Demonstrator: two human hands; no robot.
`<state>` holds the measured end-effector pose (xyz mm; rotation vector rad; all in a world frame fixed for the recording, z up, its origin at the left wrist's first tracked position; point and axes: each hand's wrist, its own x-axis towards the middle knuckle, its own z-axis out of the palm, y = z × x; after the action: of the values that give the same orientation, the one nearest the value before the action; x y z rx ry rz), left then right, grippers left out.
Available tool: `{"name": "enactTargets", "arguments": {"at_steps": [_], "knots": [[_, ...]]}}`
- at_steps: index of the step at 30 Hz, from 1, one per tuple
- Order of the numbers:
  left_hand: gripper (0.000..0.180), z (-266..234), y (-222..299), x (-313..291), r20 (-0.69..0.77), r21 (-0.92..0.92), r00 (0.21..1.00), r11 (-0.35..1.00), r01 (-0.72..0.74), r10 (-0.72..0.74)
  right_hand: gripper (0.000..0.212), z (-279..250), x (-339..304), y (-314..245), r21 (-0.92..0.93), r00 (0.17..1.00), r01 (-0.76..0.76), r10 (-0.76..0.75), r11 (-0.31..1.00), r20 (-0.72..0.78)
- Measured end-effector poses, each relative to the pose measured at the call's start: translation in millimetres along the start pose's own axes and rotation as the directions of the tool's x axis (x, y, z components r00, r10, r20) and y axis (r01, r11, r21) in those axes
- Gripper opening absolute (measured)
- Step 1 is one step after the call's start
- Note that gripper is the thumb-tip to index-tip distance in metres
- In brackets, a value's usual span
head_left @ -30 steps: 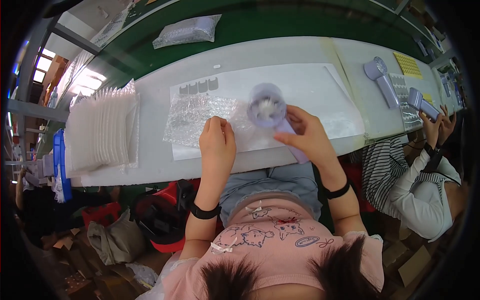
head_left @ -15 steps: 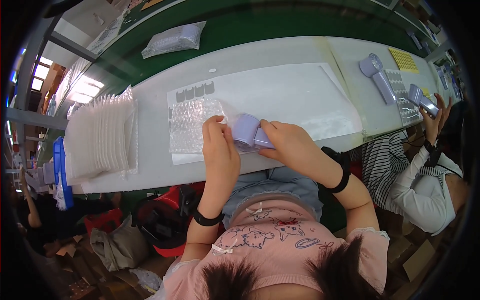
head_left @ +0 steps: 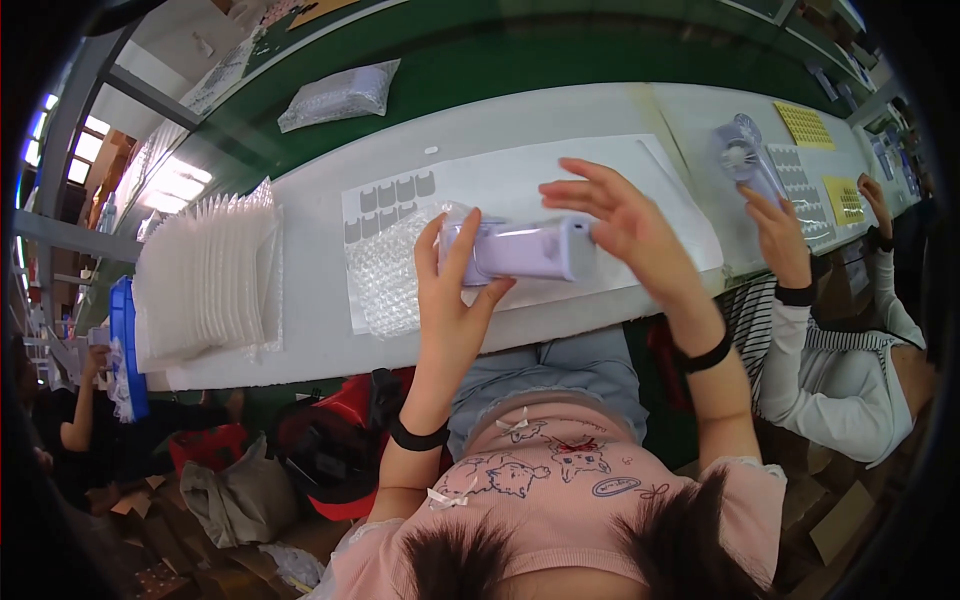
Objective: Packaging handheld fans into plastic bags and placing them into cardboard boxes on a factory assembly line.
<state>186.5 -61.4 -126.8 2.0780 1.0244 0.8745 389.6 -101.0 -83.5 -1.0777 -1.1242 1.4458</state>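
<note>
A lavender handheld fan [head_left: 535, 252] lies sideways above the table, its handle end pointing right. My left hand [head_left: 442, 285] grips its left end, with the fingers on top and the thumb along the lower side. My right hand [head_left: 630, 235] is raised just right of the handle end, fingers spread, holding nothing. Beside my left hand, a clear bubble-wrap bag [head_left: 385, 290] lies on the white sheet [head_left: 660, 225]. Whether the fan's left end is inside the bag's mouth is hidden by my fingers. Grey rounded stickers [head_left: 388, 194] show behind the bag.
A stack of bubble-wrap bags [head_left: 200, 280] stands at left, next to a blue bin [head_left: 124, 340]. A wrapped package [head_left: 342, 95] lies on the green surface behind. At right, a co-worker's hand [head_left: 782, 240] touches another lavender fan [head_left: 745, 160] near yellow sticker sheets [head_left: 804, 125].
My right hand has let go of the fan and opened to its right. The fan's handle now shows more fully, held by my left hand alone. More grey stickers are uncovered.
</note>
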Motion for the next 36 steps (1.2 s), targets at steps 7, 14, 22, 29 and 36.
{"name": "enactTargets", "arguments": {"at_steps": [7, 14, 22, 29, 36], "knots": [[0.051, 13.9, 24.9, 5.2, -0.151, -0.328, 0.988, 0.945, -0.011, -0.04, 0.063, 51.5, 9.8, 60.8, 0.104, 0.829, 0.486, -0.419, 0.868, -0.371], [0.016, 13.6, 6.7, -3.4, -0.257, -0.655, 0.936, 0.755, 0.014, -0.241, 0.051, 49.6, 13.9, 49.6, 0.241, 0.797, 0.537, -0.391, 0.809, -0.461], [0.031, -11.4, 32.7, 8.1, -0.203, 0.075, 0.907, 0.93, -0.36, 0.368, 0.059, 35.0, 4.3, 30.9, -0.27, 0.853, 0.406, -0.468, 0.873, -0.231], [0.075, -0.8, 11.6, 23.8, -0.039, 0.016, 0.815, 0.816, -0.578, 0.578, 0.051, 34.8, -0.7, -6.6, -0.277, 0.956, 0.236, -0.273, 0.932, -0.104], [0.119, 11.3, 22.1, 20.2, -0.341, -0.252, 0.915, 0.917, -0.308, 0.214, 0.031, 27.4, 1.8, 11.0, -0.395, 0.92, 0.248, -0.343, 0.885, -0.191]]}}
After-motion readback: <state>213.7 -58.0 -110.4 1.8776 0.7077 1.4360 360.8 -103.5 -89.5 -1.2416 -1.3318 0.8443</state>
